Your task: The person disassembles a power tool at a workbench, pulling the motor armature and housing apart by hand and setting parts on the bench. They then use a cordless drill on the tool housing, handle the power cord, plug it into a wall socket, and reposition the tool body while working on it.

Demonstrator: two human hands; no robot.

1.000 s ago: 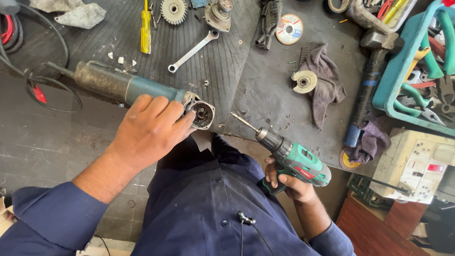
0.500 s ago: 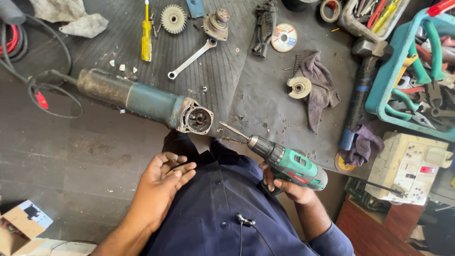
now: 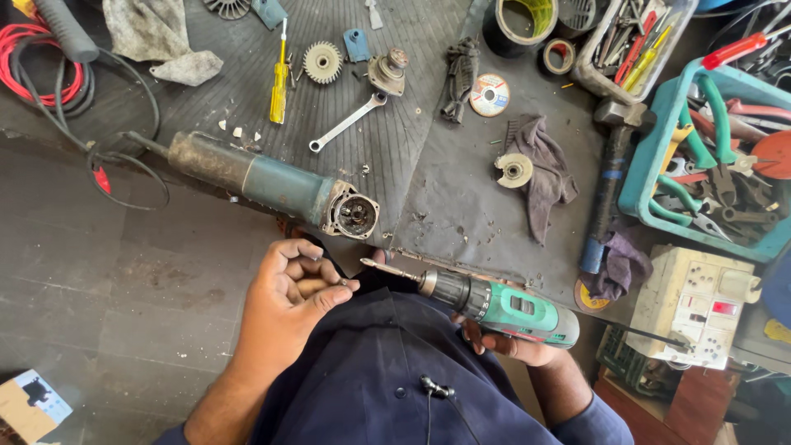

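— What can't you make out near the green cordless drill (image 3: 503,309)?

— The right hand (image 3: 512,344) sits mostly under the drill; only fingertips and a bit of palm show, so the grip is hidden. Left of the drill's bit, the left hand (image 3: 288,301) pinches something too small to identify.

— And farther from the drill?

— Up and left of it, the angle grinder (image 3: 272,185) shows an open head, the inside too dark to read. Far left of the drill, the cardboard box (image 3: 29,404) is cut by the edge. Above and right, the teal tray (image 3: 651,177) runs off the frame.
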